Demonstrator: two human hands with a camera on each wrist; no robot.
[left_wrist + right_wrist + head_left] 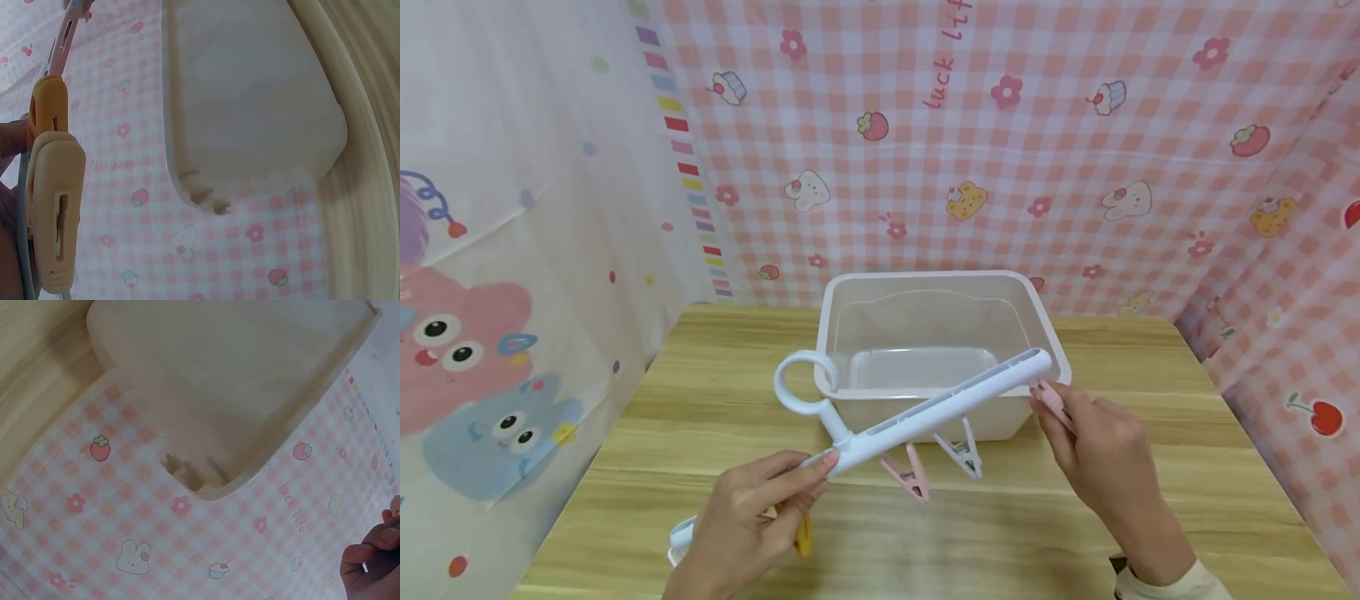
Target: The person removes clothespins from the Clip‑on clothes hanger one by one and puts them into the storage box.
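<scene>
A light blue clip hanger [951,404] with an open ring hook [805,354] is held up at a slant, its right end higher. My left hand [752,508] grips the bar left of the hook's stem and hides part of it. At the raised end, my right hand [1097,442] pinches a pink clothespin [1054,404]. Between the hands hang another pink clothespin [912,477] and a grey one [962,450]. A yellow clothespin [803,535] shows below my left fingers. In the left wrist view an orange clothespin [51,103] and a pale yellow one [57,212] hang along the bar.
Behind the hanger, a translucent plastic bin [829,317] stands on the wood-grain table [1150,367]. The raised bar overlaps its front rim in the head view. A pink checked cloth [910,183] hangs at the back, and a white printed cloth [550,250] at the left.
</scene>
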